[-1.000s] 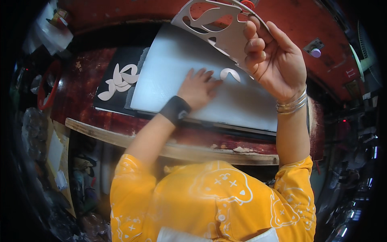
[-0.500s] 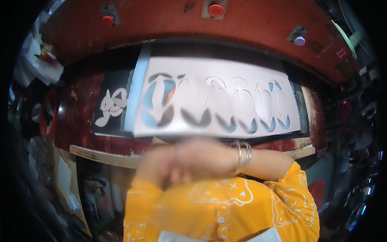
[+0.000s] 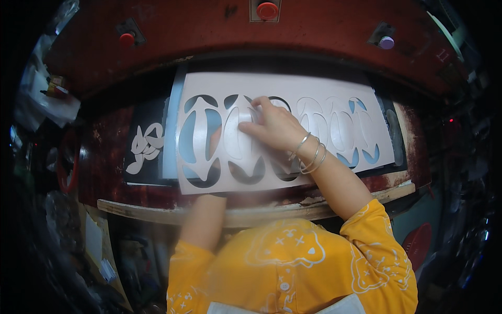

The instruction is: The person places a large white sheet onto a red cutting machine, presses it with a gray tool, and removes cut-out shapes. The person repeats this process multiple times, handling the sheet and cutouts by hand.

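A pale pinkish-white sheet (image 3: pixel 282 85) with rows of curved die-cut openings and pieces lies before me. My left hand (image 3: pixel 215 137) reaches beneath its left part from the front edge; a bit of skin shows through a cut-out, and its fingers are hidden. Above the sheet, my right hand (image 3: pixel 280 125) has thumb and index finger apart near a long oval cut piece (image 3: pixel 238 137). The index tip is by the piece's upper end and the thumb over its side; whether they touch it I cannot tell. Two silvery bangles (image 3: pixel 312 154) circle my right wrist.
Several small curved cut pieces (image 3: pixel 146 140) lie in a heap on a black board (image 3: pixel 135 112) at the left. A light-blue layer (image 3: pixel 170 138) shows under the sheet. Behind stands a red machine beam (image 3: pixel 198 31) with red push buttons (image 3: pixel 267 10) and a purple one (image 3: pixel 386 42).
My right hand has risen from in front of my body to over the sheet. My left hand has gone under the sheet, whose front left edge now sits nearer me.
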A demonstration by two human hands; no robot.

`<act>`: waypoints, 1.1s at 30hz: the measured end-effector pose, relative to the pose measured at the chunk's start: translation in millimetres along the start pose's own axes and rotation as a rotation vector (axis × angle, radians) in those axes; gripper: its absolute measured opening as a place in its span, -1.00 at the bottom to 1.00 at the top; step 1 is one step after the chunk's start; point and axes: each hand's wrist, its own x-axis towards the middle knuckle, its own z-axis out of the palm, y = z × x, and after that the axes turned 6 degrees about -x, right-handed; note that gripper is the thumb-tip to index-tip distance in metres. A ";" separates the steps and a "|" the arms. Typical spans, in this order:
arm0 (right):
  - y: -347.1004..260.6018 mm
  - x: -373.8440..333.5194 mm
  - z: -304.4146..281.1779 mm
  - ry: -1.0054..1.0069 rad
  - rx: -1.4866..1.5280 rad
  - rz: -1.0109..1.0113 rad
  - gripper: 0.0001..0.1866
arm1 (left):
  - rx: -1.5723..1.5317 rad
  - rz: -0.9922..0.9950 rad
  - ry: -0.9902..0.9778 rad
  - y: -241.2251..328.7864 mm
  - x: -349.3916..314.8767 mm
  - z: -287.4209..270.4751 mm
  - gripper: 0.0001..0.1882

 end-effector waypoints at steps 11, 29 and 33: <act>-24.7 -51.6 -21.0 0.108 0.431 -0.353 -0.68 | -0.348 -0.182 0.135 -1.8 6.3 -3.5 -0.56; -21.8 -62.9 -44.2 0.453 0.341 -0.822 -0.83 | -0.391 -0.250 0.203 4.7 10.1 62.6 -0.39; -13.5 -75.1 -45.9 0.362 0.238 -1.170 -0.83 | -0.390 -0.123 0.061 -8.1 19.6 99.3 -0.65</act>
